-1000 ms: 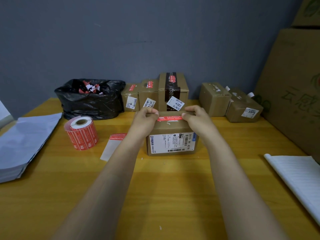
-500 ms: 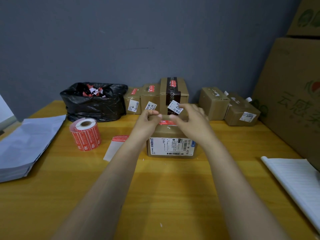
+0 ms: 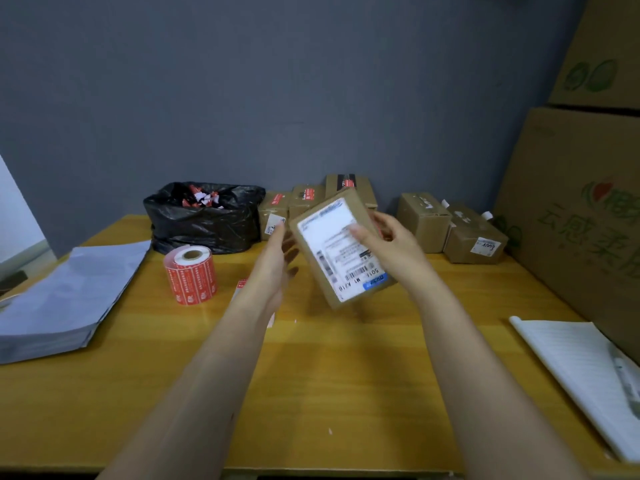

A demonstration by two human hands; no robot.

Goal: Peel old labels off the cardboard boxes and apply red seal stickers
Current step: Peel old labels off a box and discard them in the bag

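A small cardboard box (image 3: 330, 289) is lifted off the yellow table (image 3: 346, 368) and tilted, its white shipping label (image 3: 337, 244) facing me. My right hand (image 3: 388, 244) grips the box at its right side, thumb on the label. My left hand (image 3: 280, 261) is open beside the box's left edge, fingers spread and blurred; whether it touches the box is unclear. A roll of red seal stickers (image 3: 190, 273) stands left of my left arm. A strip of sticker backing (image 3: 240, 284) lies partly hidden behind my left wrist.
A black bag (image 3: 204, 220) with torn label scraps sits at the back left. Several small boxes (image 3: 304, 197) with red seals line the wall; two more boxes (image 3: 450, 226) stand at the right. Grey mailer bags (image 3: 65, 299) lie left, a notebook (image 3: 581, 372) right, big cartons (image 3: 575, 209) beyond.
The box, which sat on the table under both hands pressing a red seal, is now lifted and turned by my right hand. My left hand has let go and opened.
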